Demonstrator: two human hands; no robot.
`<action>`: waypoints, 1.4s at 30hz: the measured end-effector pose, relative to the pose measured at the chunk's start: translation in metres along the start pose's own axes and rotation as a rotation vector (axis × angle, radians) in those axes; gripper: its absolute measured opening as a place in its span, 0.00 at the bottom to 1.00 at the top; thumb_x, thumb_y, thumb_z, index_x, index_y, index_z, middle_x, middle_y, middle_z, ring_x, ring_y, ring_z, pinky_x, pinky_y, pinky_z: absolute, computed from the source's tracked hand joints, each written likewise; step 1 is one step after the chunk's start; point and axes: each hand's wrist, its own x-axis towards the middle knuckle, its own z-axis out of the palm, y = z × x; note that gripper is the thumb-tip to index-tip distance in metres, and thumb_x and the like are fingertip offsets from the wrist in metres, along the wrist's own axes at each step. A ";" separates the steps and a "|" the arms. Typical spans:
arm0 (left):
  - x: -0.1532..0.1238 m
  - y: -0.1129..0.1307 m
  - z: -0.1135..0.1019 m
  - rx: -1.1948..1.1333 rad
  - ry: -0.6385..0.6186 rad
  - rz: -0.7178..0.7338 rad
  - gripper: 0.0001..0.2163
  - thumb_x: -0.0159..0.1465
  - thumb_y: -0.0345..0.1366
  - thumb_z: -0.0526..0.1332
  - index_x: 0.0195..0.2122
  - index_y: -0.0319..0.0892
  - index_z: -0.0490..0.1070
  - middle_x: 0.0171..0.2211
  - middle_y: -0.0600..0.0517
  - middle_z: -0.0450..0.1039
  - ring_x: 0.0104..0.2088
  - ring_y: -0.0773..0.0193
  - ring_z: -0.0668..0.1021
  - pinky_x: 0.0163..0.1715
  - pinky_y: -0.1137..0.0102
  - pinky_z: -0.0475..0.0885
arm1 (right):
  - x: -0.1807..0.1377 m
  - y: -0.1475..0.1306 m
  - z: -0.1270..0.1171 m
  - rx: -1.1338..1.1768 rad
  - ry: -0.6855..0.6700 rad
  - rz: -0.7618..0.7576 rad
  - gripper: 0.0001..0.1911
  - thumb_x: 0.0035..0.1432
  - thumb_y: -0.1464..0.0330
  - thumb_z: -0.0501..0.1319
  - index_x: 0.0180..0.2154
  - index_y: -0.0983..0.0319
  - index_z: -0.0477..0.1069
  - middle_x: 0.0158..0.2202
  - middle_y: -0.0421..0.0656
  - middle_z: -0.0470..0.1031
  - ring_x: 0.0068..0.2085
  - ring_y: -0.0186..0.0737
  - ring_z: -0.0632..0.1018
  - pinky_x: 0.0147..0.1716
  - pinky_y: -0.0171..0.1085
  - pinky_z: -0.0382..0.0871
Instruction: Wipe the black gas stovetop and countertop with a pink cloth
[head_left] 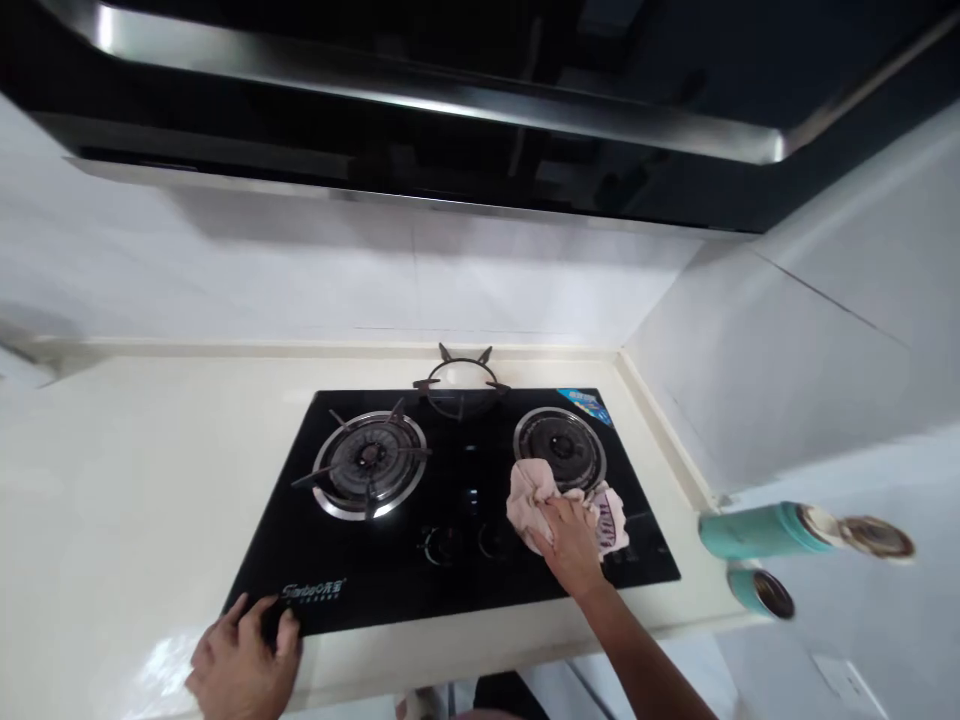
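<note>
My right hand [574,545] presses a crumpled pale pink cloth [534,495] with a purple pattern against the black glass gas stove [465,590]. The cloth lies just in front of the right burner [561,447], covering its front edge; this burner has no pan support on it. My left hand [247,660] rests at the stove's front left corner, its fingers apart and nothing held. On the left burner [369,455] sits a dark pan support. Another pan support [461,385] lies at the stove's back edge, partly over the counter.
A black range hood [420,130] with a silver trim overhangs the stove. To the right, near the wall, stand a teal bottle [757,530] with an open lid and a small teal cup [754,592]. The pale counter [135,500] extends left.
</note>
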 end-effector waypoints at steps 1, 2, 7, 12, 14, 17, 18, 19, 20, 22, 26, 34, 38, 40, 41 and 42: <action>0.001 0.001 0.000 -0.006 -0.008 -0.007 0.25 0.70 0.54 0.48 0.52 0.42 0.74 0.65 0.35 0.67 0.68 0.33 0.65 0.64 0.35 0.64 | -0.012 0.008 0.001 -0.015 0.015 0.045 0.22 0.71 0.56 0.59 0.61 0.55 0.75 0.60 0.50 0.75 0.60 0.59 0.71 0.57 0.56 0.63; 0.002 0.001 0.000 -0.012 -0.017 -0.013 0.25 0.70 0.54 0.48 0.52 0.42 0.74 0.65 0.35 0.67 0.68 0.32 0.64 0.64 0.35 0.63 | -0.022 0.017 0.001 -0.032 0.026 0.090 0.23 0.71 0.56 0.59 0.62 0.55 0.75 0.62 0.51 0.74 0.61 0.60 0.70 0.57 0.57 0.63; 0.004 0.009 -0.003 -0.035 -0.032 -0.025 0.26 0.70 0.56 0.48 0.52 0.41 0.74 0.67 0.32 0.64 0.70 0.29 0.62 0.66 0.33 0.59 | -0.038 0.064 -0.013 -0.104 0.027 0.412 0.27 0.71 0.53 0.56 0.66 0.55 0.72 0.69 0.52 0.67 0.66 0.64 0.67 0.62 0.62 0.60; 0.003 0.010 -0.001 -0.037 0.023 0.040 0.28 0.70 0.55 0.46 0.51 0.39 0.74 0.65 0.31 0.66 0.68 0.30 0.64 0.64 0.34 0.60 | -0.044 0.089 -0.021 -0.119 0.072 0.770 0.32 0.72 0.50 0.52 0.69 0.57 0.67 0.73 0.54 0.61 0.67 0.67 0.66 0.64 0.68 0.59; 0.003 0.008 0.001 -0.036 0.031 0.061 0.27 0.69 0.55 0.46 0.51 0.39 0.74 0.65 0.31 0.66 0.67 0.31 0.63 0.63 0.35 0.61 | -0.056 0.084 -0.016 -0.117 0.118 0.858 0.34 0.72 0.48 0.50 0.70 0.57 0.66 0.74 0.54 0.59 0.66 0.69 0.66 0.62 0.70 0.60; 0.002 0.005 0.003 -0.047 0.056 0.091 0.25 0.69 0.54 0.48 0.50 0.40 0.75 0.65 0.32 0.66 0.67 0.32 0.63 0.62 0.36 0.61 | -0.079 0.058 -0.007 -0.119 0.146 0.928 0.35 0.72 0.47 0.47 0.69 0.57 0.66 0.74 0.56 0.58 0.64 0.72 0.67 0.58 0.73 0.62; 0.002 0.005 0.003 -0.054 0.062 0.099 0.24 0.68 0.53 0.49 0.50 0.40 0.75 0.64 0.32 0.66 0.66 0.33 0.64 0.61 0.37 0.61 | -0.088 0.047 -0.004 -0.130 0.152 0.928 0.35 0.72 0.47 0.47 0.69 0.58 0.66 0.74 0.57 0.58 0.63 0.73 0.67 0.57 0.73 0.63; 0.001 0.005 0.003 -0.060 0.064 0.105 0.24 0.68 0.52 0.50 0.49 0.40 0.75 0.64 0.32 0.66 0.66 0.33 0.64 0.61 0.37 0.62 | -0.096 0.034 -0.001 -0.143 0.158 0.916 0.35 0.72 0.47 0.47 0.68 0.59 0.67 0.72 0.59 0.59 0.62 0.73 0.68 0.56 0.73 0.63; 0.000 0.006 0.003 -0.063 0.062 0.107 0.23 0.68 0.51 0.50 0.49 0.40 0.75 0.64 0.32 0.66 0.65 0.34 0.64 0.61 0.38 0.62 | -0.104 0.019 0.003 -0.158 0.167 0.896 0.35 0.72 0.47 0.47 0.68 0.61 0.68 0.71 0.61 0.61 0.61 0.73 0.68 0.54 0.73 0.64; -0.001 0.008 0.002 -0.062 0.056 0.111 0.22 0.68 0.50 0.51 0.50 0.40 0.75 0.63 0.32 0.66 0.65 0.33 0.64 0.60 0.37 0.62 | -0.119 -0.012 0.011 -0.173 0.184 0.807 0.35 0.72 0.49 0.48 0.66 0.63 0.69 0.66 0.64 0.65 0.59 0.73 0.69 0.51 0.70 0.66; -0.001 0.009 0.001 -0.058 0.058 0.127 0.21 0.68 0.47 0.53 0.50 0.39 0.76 0.64 0.32 0.65 0.65 0.33 0.64 0.60 0.37 0.63 | -0.135 -0.080 0.026 -0.108 0.131 0.540 0.30 0.71 0.51 0.52 0.62 0.62 0.74 0.58 0.63 0.71 0.53 0.68 0.71 0.50 0.64 0.67; 0.000 0.008 0.002 -0.084 0.057 0.128 0.21 0.69 0.49 0.52 0.51 0.40 0.75 0.65 0.32 0.64 0.67 0.32 0.62 0.60 0.35 0.62 | -0.138 -0.162 0.025 0.504 0.041 0.121 0.23 0.70 0.49 0.56 0.55 0.54 0.77 0.51 0.49 0.79 0.53 0.57 0.75 0.55 0.57 0.70; 0.001 0.007 0.003 -0.082 0.070 0.128 0.22 0.69 0.50 0.51 0.50 0.39 0.76 0.65 0.31 0.65 0.67 0.30 0.64 0.60 0.34 0.62 | -0.131 -0.138 0.004 1.042 0.003 0.432 0.33 0.74 0.44 0.45 0.53 0.58 0.79 0.48 0.50 0.83 0.55 0.52 0.80 0.58 0.50 0.73; 0.002 0.006 0.003 -0.079 0.072 0.133 0.22 0.69 0.50 0.52 0.50 0.39 0.76 0.64 0.31 0.66 0.66 0.30 0.64 0.60 0.34 0.63 | -0.123 -0.101 -0.008 1.073 0.042 0.551 0.36 0.73 0.42 0.45 0.58 0.58 0.77 0.56 0.51 0.80 0.60 0.52 0.78 0.60 0.50 0.72; 0.002 0.006 0.003 -0.079 0.073 0.134 0.22 0.68 0.50 0.52 0.50 0.40 0.76 0.64 0.31 0.66 0.66 0.30 0.64 0.60 0.34 0.63 | -0.118 -0.078 -0.014 1.019 0.096 0.568 0.36 0.71 0.41 0.48 0.59 0.59 0.75 0.60 0.53 0.78 0.61 0.52 0.77 0.61 0.51 0.71; 0.002 0.006 0.003 -0.076 0.073 0.134 0.22 0.68 0.49 0.52 0.51 0.40 0.76 0.64 0.31 0.66 0.66 0.30 0.64 0.60 0.33 0.63 | -0.113 -0.053 -0.019 0.933 0.177 0.577 0.37 0.69 0.40 0.50 0.61 0.60 0.73 0.62 0.54 0.75 0.62 0.53 0.75 0.62 0.52 0.70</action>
